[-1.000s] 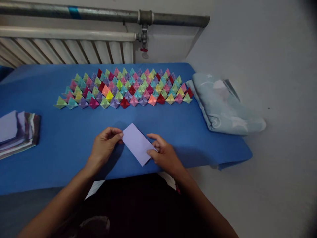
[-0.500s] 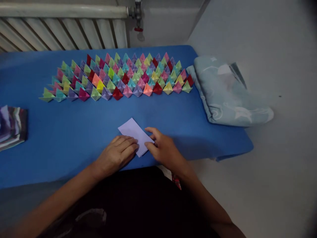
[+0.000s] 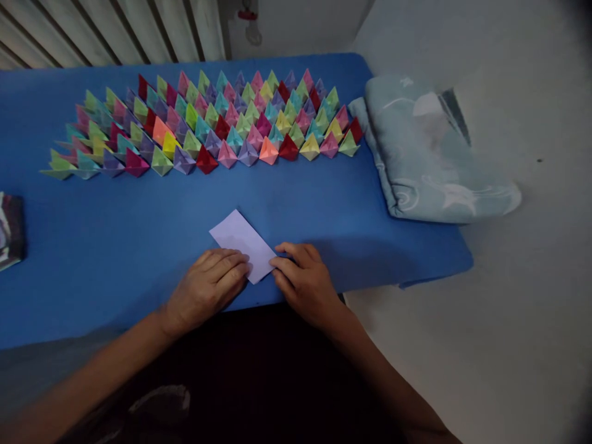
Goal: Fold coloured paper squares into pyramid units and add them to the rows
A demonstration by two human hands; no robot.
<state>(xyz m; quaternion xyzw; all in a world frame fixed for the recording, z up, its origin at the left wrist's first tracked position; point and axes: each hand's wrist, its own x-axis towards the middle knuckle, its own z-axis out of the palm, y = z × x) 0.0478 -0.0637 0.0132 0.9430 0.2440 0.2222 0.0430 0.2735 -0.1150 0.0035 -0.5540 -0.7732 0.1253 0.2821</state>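
Note:
A folded light purple paper (image 3: 243, 237) lies slanted on the blue-covered surface, near its front edge. My left hand (image 3: 210, 280) holds down its lower left side, the fingers close together and bent over the edge. At the right corner, my right hand (image 3: 303, 277) has its curved fingertips on the paper, thumb side low. What lies under the fingers is hidden. Beyond the paper stand rows of small folded paper pieces (image 3: 248, 153), pointed and many-coloured: green, pink, purple, red, yellow, orange and turquoise.
A folded grey-green blanket (image 3: 425, 160) with white patterns rests at the right end of the blue surface (image 3: 139, 228). At the left border, a dark patterned stack (image 3: 12, 231) is cut off. A white radiator (image 3: 115, 34) stands behind, and a pale wall (image 3: 522, 105) rises at the right.
The view has tilted down and shifted slightly right. My right hand's fingers have come closer together at the paper's right corner. The left hand stays on the paper.

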